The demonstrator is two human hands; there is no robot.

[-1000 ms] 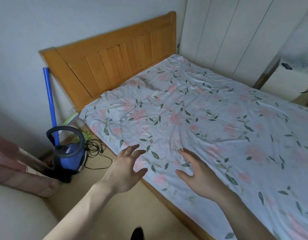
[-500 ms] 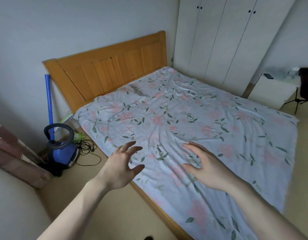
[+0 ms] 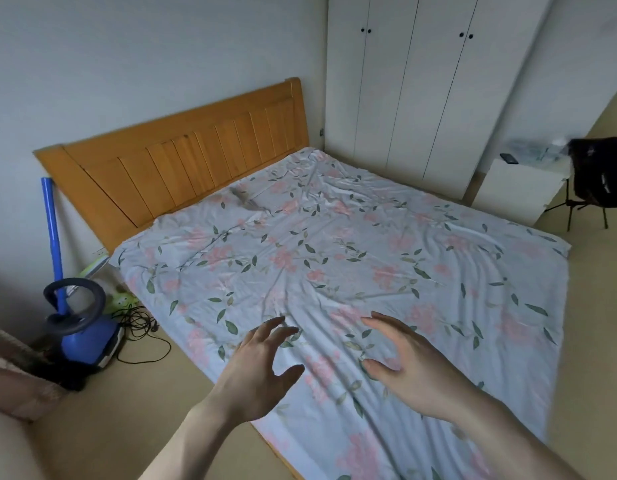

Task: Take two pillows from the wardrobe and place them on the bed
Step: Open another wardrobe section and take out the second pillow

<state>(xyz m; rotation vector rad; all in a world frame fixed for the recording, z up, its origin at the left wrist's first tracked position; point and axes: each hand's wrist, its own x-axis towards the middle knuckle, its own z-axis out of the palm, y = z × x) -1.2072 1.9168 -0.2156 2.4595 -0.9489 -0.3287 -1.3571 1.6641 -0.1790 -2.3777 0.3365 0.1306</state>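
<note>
The bed (image 3: 335,258) fills the middle of the view, covered by a pale sheet with pink flowers and green leaves, and has an orange wooden headboard (image 3: 182,168). No pillow is in sight. A white wardrobe (image 3: 414,88) with its doors closed stands behind the bed's far side. My left hand (image 3: 255,372) and my right hand (image 3: 411,372) hover over the bed's near edge, both empty with fingers spread.
A blue vacuum cleaner (image 3: 82,327) with a blue tube and a tangle of black cable sits on the floor left of the bed. A white side table (image 3: 518,188) and a dark chair (image 3: 598,178) stand at the right. A patterned curtain hangs at the far left.
The view has tilted up and pulled back, bringing the wardrobe doors, side table and chair into sight. Both hands stay open and have shifted right over the bed's edge.
</note>
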